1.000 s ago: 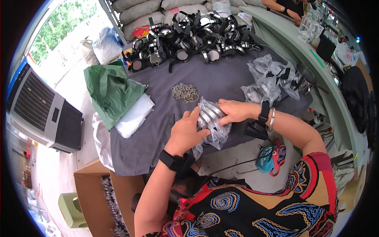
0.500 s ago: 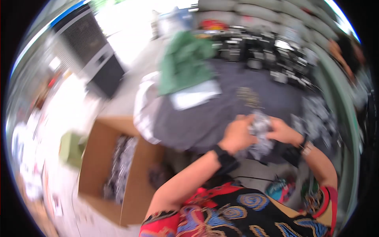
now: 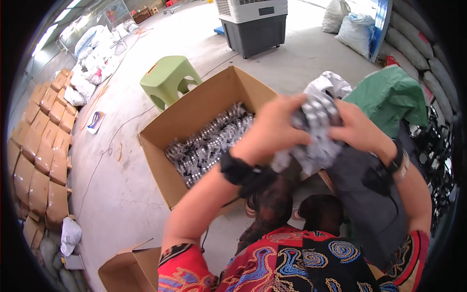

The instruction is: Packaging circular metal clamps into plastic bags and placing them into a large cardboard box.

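Between my two hands is a bundle of shiny metal pieces (image 3: 318, 119) in crinkled clear plastic, somewhat blurred. My left hand (image 3: 275, 127) is closed on its left side, thumb below and fingers above. From the other side, my right hand (image 3: 361, 127) grips it with thumb and fingers. Loose plastic hangs from the bundle's lower end. To the left, and partly behind my left hand and forearm, is an open cardboard box (image 3: 187, 108). Rows of similar plastic-wrapped metal bundles (image 3: 211, 143) lie inside it.
A dark grey cloth-covered surface (image 3: 362, 190) lies at the right, with a green cloth (image 3: 391, 95) and many black parts (image 3: 435, 160) beyond. A green stool (image 3: 168, 78) and an air cooler (image 3: 255, 29) stand past the box. Stacked cartons (image 3: 48, 151) line the left.
My view has swung left toward the cardboard box. Both hands have carried the bundle from above the grey cloth to near the box's right side.
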Tool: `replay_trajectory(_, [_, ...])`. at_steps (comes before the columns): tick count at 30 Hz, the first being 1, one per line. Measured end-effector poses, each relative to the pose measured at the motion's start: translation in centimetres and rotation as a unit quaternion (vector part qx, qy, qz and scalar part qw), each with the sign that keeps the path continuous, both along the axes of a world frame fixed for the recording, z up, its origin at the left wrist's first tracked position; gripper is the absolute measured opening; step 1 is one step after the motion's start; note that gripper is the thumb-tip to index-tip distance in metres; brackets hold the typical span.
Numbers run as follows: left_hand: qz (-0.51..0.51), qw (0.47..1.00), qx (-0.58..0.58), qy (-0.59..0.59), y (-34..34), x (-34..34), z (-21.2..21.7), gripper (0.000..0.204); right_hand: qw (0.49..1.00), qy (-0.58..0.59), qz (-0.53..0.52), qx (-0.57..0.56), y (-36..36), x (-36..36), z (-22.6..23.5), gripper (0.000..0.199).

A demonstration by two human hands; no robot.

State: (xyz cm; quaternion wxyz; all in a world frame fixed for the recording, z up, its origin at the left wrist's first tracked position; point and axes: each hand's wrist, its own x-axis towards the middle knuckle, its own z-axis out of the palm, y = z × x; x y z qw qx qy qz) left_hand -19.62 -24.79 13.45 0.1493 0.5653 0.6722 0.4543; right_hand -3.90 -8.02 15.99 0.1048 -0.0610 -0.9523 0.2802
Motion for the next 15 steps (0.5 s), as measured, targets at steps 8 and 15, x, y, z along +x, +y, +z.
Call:
replay_trajectory(8, [0.183, 0.971, -0.054, -0.147, -9.6, -21.7, -5.5, 0.077, 0.968, 0.022, 0.237, -0.072, -4.9, -30.2, -9.1, 0.030])
replay_trajectory(15, [0.309, 0.914, -0.089, -0.249, -14.4, -33.8, -18.2, 0.074, 0.944, -0.055, 0.234, -0.224, -9.9, -46.0, -24.7, 0.031])
